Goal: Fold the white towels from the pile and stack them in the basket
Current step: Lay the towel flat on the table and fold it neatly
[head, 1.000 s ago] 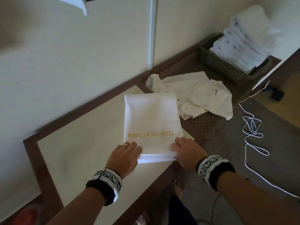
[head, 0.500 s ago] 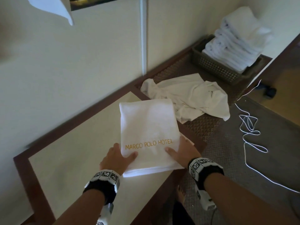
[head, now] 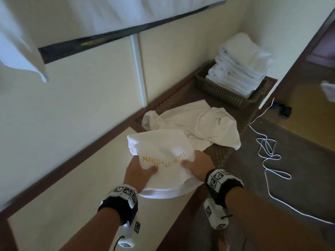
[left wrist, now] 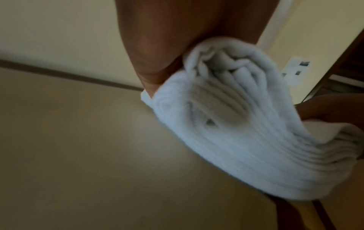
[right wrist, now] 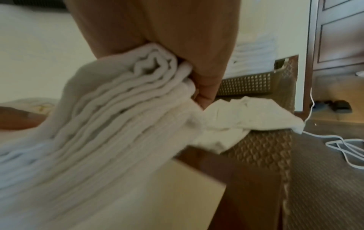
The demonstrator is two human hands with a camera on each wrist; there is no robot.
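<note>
A folded white towel [head: 163, 156] with gold "MARCO POLO HOTEL" lettering is lifted off the table, bowed between both hands. My left hand [head: 139, 173] grips its left edge, thumb on top. My right hand [head: 196, 167] grips the right edge the same way. The towel's layered edge [left wrist: 236, 140] fills the left wrist view, and the folded towel [right wrist: 110, 124] shows in the right wrist view too. An unfolded white towel [head: 203, 124] lies crumpled beyond it. The brown basket [head: 223, 93] at the far right holds a tall stack of folded towels [head: 239, 69].
The cream table top [head: 81, 187] has a dark wood rim and runs along the wall. A woven brown surface [head: 219, 154] carries the crumpled towel and basket. A white cable [head: 268, 151] loops on the carpet to the right. White cloth [head: 21, 42] hangs at upper left.
Both hands slid under the folded towel's sides and picked it up; it now sags between them instead of lying flat. The view has swung up toward the basket.
</note>
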